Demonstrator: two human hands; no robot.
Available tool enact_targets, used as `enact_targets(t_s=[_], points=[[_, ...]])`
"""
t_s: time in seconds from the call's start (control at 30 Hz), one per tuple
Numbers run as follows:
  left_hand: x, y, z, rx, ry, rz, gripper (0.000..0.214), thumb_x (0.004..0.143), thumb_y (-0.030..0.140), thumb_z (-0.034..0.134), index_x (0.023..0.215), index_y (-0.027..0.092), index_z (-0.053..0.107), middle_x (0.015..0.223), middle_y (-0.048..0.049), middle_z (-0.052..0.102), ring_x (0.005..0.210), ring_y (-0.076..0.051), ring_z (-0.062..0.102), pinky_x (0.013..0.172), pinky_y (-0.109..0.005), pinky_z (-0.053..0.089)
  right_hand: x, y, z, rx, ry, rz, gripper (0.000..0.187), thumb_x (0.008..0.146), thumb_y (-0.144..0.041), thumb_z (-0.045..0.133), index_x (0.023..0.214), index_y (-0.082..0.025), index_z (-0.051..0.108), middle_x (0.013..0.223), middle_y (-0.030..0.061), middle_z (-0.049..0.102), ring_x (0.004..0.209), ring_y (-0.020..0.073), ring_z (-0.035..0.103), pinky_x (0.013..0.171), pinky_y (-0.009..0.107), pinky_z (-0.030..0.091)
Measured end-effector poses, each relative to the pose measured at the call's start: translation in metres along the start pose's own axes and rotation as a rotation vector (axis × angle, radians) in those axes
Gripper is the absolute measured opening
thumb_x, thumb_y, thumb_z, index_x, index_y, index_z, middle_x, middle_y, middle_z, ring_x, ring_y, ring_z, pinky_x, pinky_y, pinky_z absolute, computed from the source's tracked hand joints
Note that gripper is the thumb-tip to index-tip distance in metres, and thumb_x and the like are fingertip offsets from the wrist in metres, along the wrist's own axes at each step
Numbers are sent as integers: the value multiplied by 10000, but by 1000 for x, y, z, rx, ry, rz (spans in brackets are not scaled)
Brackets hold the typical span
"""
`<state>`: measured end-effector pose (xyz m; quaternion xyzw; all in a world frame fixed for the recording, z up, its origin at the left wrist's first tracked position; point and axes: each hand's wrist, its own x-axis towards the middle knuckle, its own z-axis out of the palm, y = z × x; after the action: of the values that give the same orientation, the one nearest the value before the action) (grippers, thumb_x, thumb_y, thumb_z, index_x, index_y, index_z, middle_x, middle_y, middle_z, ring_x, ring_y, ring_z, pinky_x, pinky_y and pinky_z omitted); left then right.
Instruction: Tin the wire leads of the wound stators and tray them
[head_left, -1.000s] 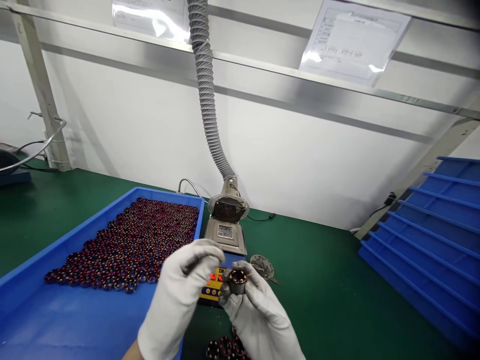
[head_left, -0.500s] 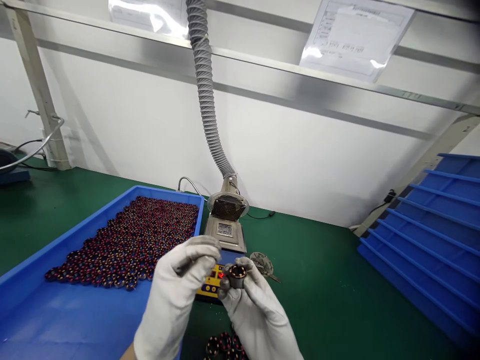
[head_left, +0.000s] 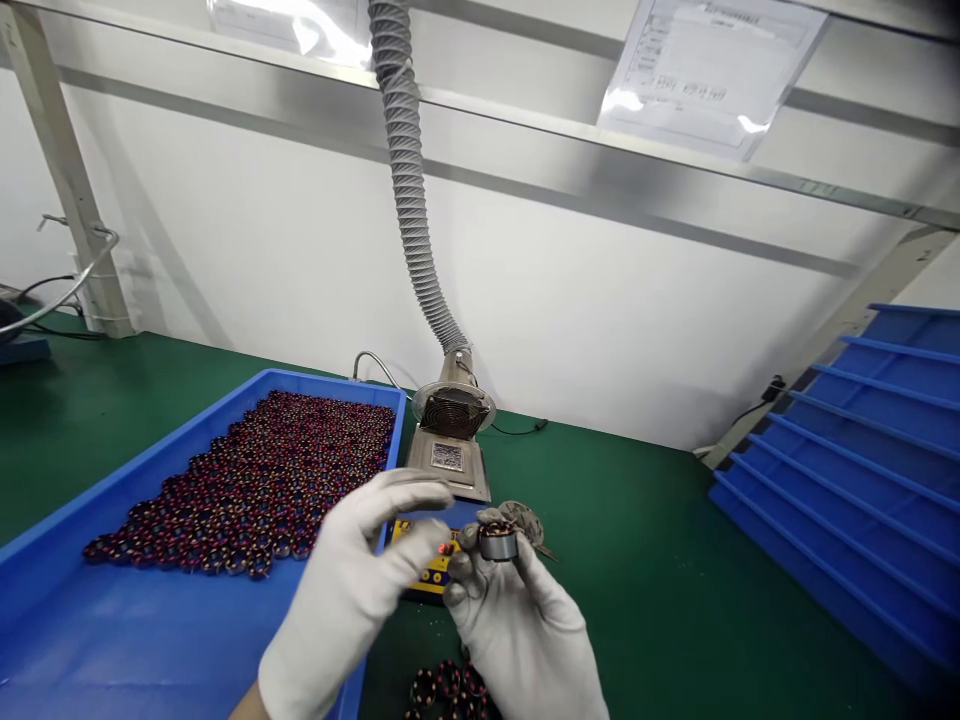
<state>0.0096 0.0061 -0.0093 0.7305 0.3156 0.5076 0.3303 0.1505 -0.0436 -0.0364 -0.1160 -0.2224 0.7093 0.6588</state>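
My right hand (head_left: 525,620), in a white glove, pinches a small motor stator (head_left: 498,543) between thumb and fingers. The stator is a dark ring with copper-coloured windings along its top. Left of it, my gloved left hand (head_left: 360,560) holds nothing, its thumb and fingers parted, apart from the stator. Behind both hands stands a metal-topped machine (head_left: 448,460) with a yellow control panel (head_left: 435,577) and red digits, partly covered by my hands. More loose stators (head_left: 448,682) lie on the table below, cut off by the frame.
At left, a blue tray (head_left: 180,640) carries many rows of stators. A ribbed grey hose (head_left: 412,200) drops to a fan hood behind the machine. Beside my right hand lies a round metal piece (head_left: 525,520). Stacked blue trays (head_left: 847,470) lean at right on the green table (head_left: 637,560).
My left fingers have spread apart from a near pinch. My right hand has tilted the stator, so its side wall faces me more, and shifted it slightly right.
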Motion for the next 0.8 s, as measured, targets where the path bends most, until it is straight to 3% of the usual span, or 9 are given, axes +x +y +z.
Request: enact_targets(t_s=[0.17, 0.3, 0.4, 0.6, 0.7, 0.8], points=[[-5, -4, 20, 91, -77, 160, 560, 685, 17, 629, 1137, 342, 575, 1136, 15, 627, 1067, -196, 553, 976, -370, 404, 4, 4, 2, -1, -33, -31, 178, 748, -241, 757, 922, -222, 726, 961, -32, 727, 947, 98, 646, 905, 176, 476], [-3, -7, 18, 24, -123, 243, 370, 743, 150, 698, 1066, 312, 619, 1042, 10, 658, 982, -186, 579, 906, -340, 433, 1, 3, 4, -11, 0, 2, 142, 764, -272, 742, 901, -235, 730, 955, -34, 727, 912, 113, 658, 876, 213, 501], [-1, -5, 11, -96, -168, 159, 267, 720, 243, 745, 976, 287, 682, 1014, -10, 669, 978, -206, 591, 898, -348, 445, -1, 2, 3, -5, 25, 39, 95, 778, -241, 722, 871, -221, 728, 934, -14, 729, 821, 104, 670, 773, 202, 531], [0, 5, 12, -534, -207, -225, 102, 686, 227, 736, 788, 213, 739, 892, -42, 691, 850, -206, 636, 791, -300, 484, 0, 6, 2, -1, -10, 88, 143, 758, -187, 733, 898, -200, 710, 872, 20, 733, 755, 112, 669, 728, 243, 533], [0, 4, 13, -673, -139, -323, 41, 674, 213, 734, 652, 181, 720, 733, -27, 697, 703, -156, 630, 673, -232, 485, 1, 8, 2, -42, -27, 119, 157, 745, -184, 738, 897, -203, 703, 822, 19, 729, 718, 131, 674, 684, 258, 527], [0, 0, 5, -757, 37, -311, 87, 692, 280, 751, 658, 208, 716, 730, 6, 706, 698, -123, 634, 687, -186, 491, 1, 6, 1, -72, -6, 130, 177, 724, -207, 757, 889, -213, 692, 845, 27, 725, 708, 134, 665, 695, 279, 523]])
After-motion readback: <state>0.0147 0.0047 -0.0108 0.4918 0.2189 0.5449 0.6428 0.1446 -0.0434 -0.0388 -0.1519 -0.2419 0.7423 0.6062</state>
